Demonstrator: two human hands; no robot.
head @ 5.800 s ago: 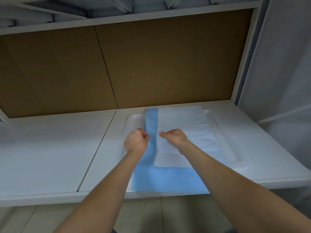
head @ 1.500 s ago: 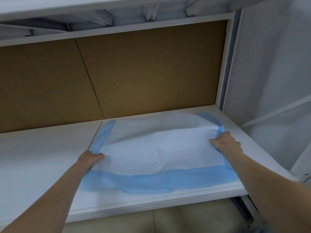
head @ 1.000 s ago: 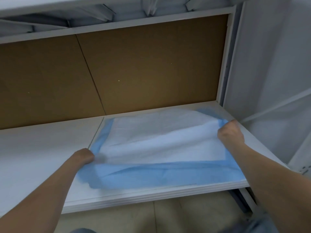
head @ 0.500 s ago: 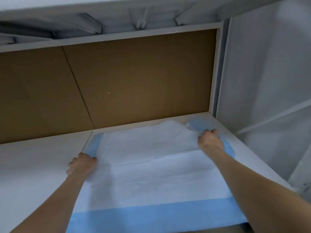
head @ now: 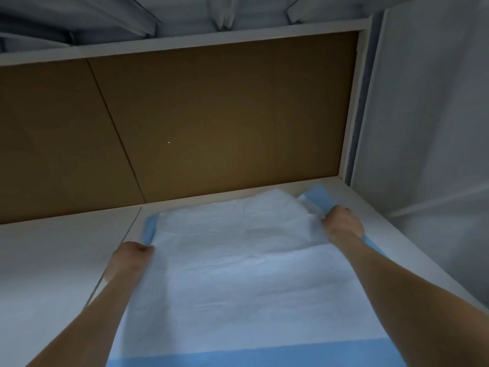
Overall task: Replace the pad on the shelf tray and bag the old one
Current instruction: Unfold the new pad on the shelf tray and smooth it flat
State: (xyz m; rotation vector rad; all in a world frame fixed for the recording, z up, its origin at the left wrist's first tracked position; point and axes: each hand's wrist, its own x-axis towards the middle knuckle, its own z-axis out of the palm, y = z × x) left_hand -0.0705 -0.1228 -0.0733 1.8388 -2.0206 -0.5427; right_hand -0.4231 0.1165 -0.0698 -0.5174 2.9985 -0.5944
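Judging by the layout, the job is approx. halfway. A white, quilted absorbent pad w/ blue plastic border [head: 238, 274] lies spread over the right part of the flat white shelf [head: 53, 260], covering the tray completely, so the tray itself isn't visible. No old pad or bag is in view, so bagging can't be confirmed and prob. remains to do. The left hand [head: 127, 260] sits at the pad's left edge, fingers curled and pinching the border there. The right hand [head: 342, 223] is fisted round the far-right corner, where the sheet bunches into soft wrinkles and the blue edge folds up. That corner needs flattening. The pad looks thin, limp and papery, w/ faint fold creases across it and a slick blue strip at the near edge. Behind is a matte brown board back panel [head: 211, 115], and to the right hangs pale grey sheeting [head: 436, 128].
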